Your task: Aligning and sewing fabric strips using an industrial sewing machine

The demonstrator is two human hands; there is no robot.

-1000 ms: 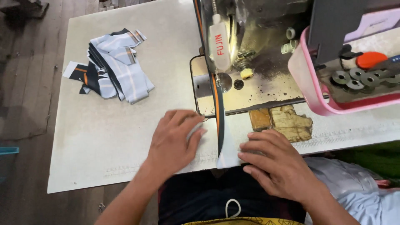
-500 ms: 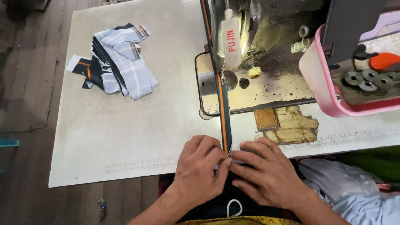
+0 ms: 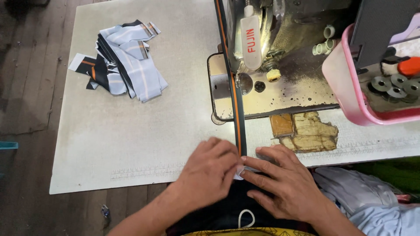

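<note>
A long dark strip of fabric with an orange stripe (image 3: 236, 109) runs from under the sewing machine's presser foot (image 3: 243, 81) toward me. My left hand (image 3: 209, 172) and my right hand (image 3: 280, 183) meet at the table's front edge, fingertips pinching the strip's near end together with a small pale piece of cloth (image 3: 241, 172). Dark fabric lies in my lap under both hands.
A pile of striped pale blue and dark fabric pieces (image 3: 124, 61) lies at the table's (image 3: 109, 131) back left. A pink tray (image 3: 350, 96) with bobbins stands at the right. Torn cardboard-like patch (image 3: 306, 131) sits beside the machine bed. Wooden floor at left.
Both hands have drawn together at the front edge, closing on the strip's end. The view has shifted slightly left and down over the second.
</note>
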